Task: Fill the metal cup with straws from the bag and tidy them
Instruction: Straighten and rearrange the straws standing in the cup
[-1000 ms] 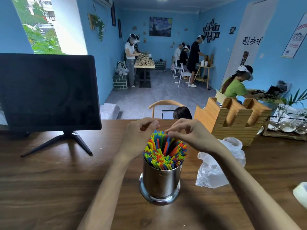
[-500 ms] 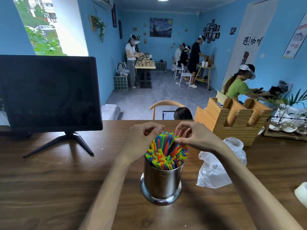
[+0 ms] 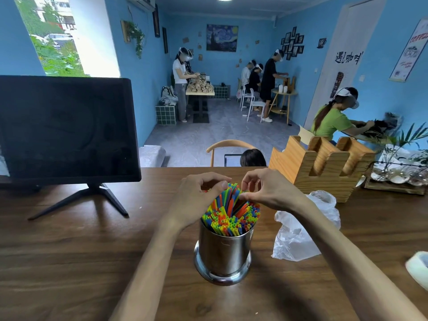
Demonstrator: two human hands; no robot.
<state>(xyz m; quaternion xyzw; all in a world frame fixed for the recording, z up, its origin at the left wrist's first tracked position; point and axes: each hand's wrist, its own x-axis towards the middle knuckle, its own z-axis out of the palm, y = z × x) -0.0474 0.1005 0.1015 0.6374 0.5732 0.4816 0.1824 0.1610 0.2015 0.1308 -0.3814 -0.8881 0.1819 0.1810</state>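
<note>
Straws point(image 3: 230, 216), in blue, green, yellow, orange and red, are shown packed into a metal cup point(image 3: 223, 253) that stands upright on a dark wooden table point(image 3: 69, 262), near its front edge and roughly at the centre of the head view. Their open ends project above the cup's rim, and the rearmost straws are seen leaning away from the camera and standing higher than the rest. The left hand point(image 3: 196, 200) is held at the left rear of the bundle with its fingers curled, thumb and forefinger brought together at the tips of the tallest straws. The right hand point(image 3: 266, 193) is placed at the right rear, fingers likewise curled, with the thumb tip laid against the straw tops; whether a single straw is pinched between its fingers cannot be told. A crumpled clear plastic bag point(image 3: 301, 230) lies on the table just to the right of the cup, partly hidden by the right forearm. Behind the bag a slotted wooden holder point(image 3: 324, 167) is set, and at the far left a dark monitor point(image 3: 67, 128) is supported on a splayed stand. A white object point(image 3: 418, 267) is cut off by the right edge. Several people are seen at small tables in the blue-walled room beyond
</note>
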